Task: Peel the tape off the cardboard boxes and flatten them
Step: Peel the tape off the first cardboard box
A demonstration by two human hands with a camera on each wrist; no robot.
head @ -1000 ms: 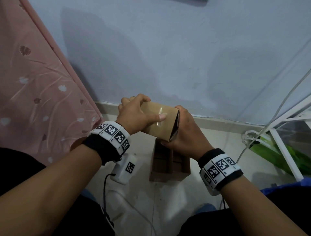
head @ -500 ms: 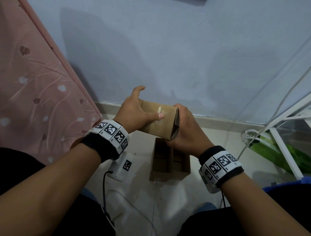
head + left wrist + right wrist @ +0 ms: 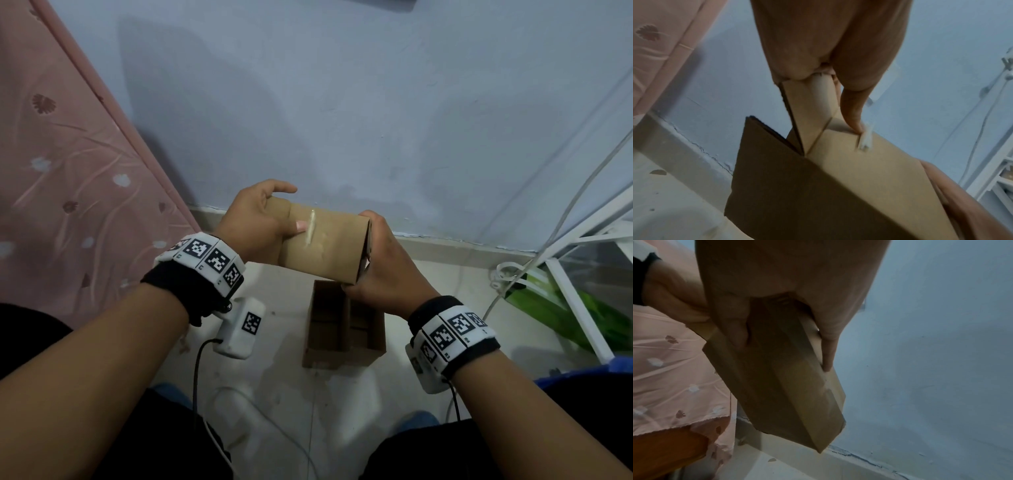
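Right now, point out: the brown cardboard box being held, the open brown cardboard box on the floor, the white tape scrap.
held brown cardboard box (image 3: 325, 245): head view, top panel.
open brown cardboard box (image 3: 337, 356): head view, near wall.
white tape scrap (image 3: 311, 228): head view, strip middle.

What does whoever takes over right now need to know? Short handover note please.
Left hand: grips the left end of the held cardboard box, thumb beside a whitish tape remnant on its top face.
Right hand: holds the box's right end.
The box is in the air over the floor, its left-end flaps open.
Second box: open-topped, on the floor just below the hands.
Done: held box looks largely untaped.
Left: clear the remnant, flatten this box, then do the floor box.
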